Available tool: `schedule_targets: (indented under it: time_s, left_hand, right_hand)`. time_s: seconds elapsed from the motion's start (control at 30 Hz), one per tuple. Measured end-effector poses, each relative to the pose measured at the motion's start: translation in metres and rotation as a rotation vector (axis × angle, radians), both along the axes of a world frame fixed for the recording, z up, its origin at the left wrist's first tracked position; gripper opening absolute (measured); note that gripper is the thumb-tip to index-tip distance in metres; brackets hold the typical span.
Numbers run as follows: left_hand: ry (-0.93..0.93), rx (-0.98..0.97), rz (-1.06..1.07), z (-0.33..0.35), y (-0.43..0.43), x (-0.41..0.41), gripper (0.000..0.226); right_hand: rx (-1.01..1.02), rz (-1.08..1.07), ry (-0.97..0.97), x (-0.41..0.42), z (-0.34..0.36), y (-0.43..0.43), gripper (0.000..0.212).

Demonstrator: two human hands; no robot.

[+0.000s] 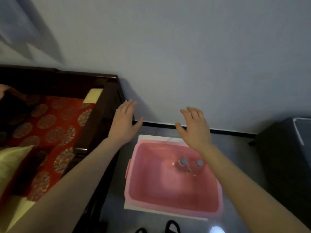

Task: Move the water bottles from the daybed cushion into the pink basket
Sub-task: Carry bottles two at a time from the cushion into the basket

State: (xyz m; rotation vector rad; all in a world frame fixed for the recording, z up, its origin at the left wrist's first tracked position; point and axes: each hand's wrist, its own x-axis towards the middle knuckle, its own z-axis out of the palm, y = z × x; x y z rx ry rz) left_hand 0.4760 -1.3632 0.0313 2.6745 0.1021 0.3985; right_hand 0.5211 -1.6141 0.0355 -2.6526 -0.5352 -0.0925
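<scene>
Both grips are released: the left hand (123,122) and right hand (195,127) hover spread and empty above the pink plastic basket (170,195), where two clear grey-capped water bottles (191,164) stand upright.

Left hand (123,122): empty, palm down, fingers (129,105) extended and close together, thumb splayed to the right; bare forearm runs in from the lower left. Right hand (195,127): empty, palm down, fingers (193,111) loosely spread, thumb out to the left; bare forearm enters from the lower right.
</scene>
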Motion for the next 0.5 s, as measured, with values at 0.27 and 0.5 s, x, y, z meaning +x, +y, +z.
schedule_targets:
  time_s: [0.27,0.5]
  left_hand:
    - [-0.146,0.073,0.391,0.093,0.136,-0.156,0.07]
    - [-0.128,0.083,0.642,0.13,0.257,-0.356,0.072]
  right_hand:
    - [0.047,0.262,-0.198,-0.062,0.107,0.15,0.067]
    - [0.111,0.473,-0.217,-0.187,0.128,0.313,0.057]
